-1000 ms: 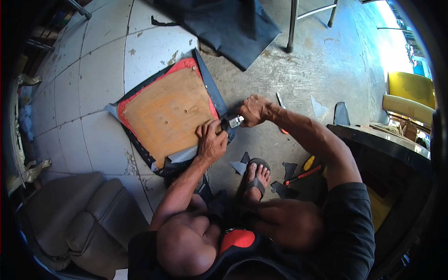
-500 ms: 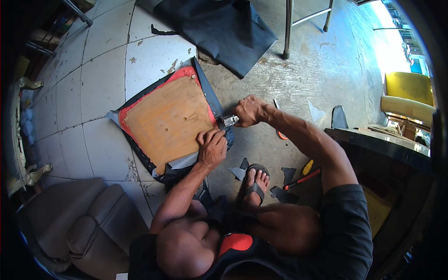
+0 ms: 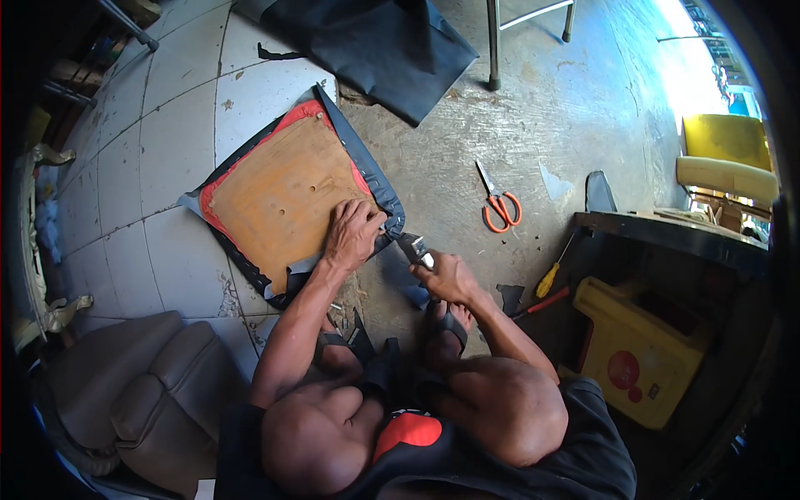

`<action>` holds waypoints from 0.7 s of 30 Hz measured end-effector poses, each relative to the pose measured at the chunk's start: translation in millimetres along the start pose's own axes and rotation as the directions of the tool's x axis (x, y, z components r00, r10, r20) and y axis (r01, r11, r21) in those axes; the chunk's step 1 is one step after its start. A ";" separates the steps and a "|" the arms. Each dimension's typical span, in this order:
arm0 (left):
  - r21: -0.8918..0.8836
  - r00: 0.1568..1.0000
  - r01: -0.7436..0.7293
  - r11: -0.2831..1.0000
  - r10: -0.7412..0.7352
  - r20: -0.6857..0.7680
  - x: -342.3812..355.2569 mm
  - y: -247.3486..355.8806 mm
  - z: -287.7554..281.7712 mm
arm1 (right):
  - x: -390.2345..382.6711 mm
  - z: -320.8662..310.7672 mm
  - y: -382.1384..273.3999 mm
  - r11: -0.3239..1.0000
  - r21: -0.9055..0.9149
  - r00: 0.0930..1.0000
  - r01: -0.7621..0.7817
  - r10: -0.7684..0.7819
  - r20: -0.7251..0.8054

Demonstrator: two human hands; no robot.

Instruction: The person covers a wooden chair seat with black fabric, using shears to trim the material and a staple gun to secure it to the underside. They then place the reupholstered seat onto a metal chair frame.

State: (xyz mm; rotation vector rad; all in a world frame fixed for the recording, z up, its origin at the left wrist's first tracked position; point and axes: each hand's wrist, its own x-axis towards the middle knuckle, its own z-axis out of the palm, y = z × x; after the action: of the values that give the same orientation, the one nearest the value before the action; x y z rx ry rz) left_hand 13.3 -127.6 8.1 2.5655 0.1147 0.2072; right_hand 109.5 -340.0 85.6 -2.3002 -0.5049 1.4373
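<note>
A square wooden panel [image 3: 271, 192] lies on the floor before me, rimmed by red material [image 3: 304, 111] and black covering [image 3: 350, 150]. My left hand [image 3: 352, 233] rests on its lower right part, fingers bent and closed over the covering at that edge. Just off this corner, my right hand [image 3: 446, 277] is wrapped around a metal stapler-like tool [image 3: 415, 247], whose head points at the black edge. Orange-handled scissors [image 3: 502, 210] lie to the right of the panel.
Black sheet material [image 3: 383, 58] lies beyond, beside a metal stool leg [image 3: 493, 50]. A brown cushioned piece [image 3: 100, 383] sits lower left. At right are a screwdriver [image 3: 547, 279], a dark low table [image 3: 667, 233], a yellow container [image 3: 637, 350] and yellow foam [image 3: 725, 142].
My right hand and the tool have moved down toward me, below the corner, uncovering the scissors. My left hand has shifted up and left along the panel.
</note>
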 end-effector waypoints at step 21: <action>0.003 0.996 0.046 0.999 -0.046 0.079 -29.8 -25.5 -20.4 | 28.3 52.7 -4.7 0.967 -0.252 0.998 0.041 -0.051 -0.033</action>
State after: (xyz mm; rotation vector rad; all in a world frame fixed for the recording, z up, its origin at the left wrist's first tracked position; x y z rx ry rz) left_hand -20.5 -99.1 7.6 2.5655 0.1446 0.0882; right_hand 73.0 -315.3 44.9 -2.4866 -0.7632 1.3714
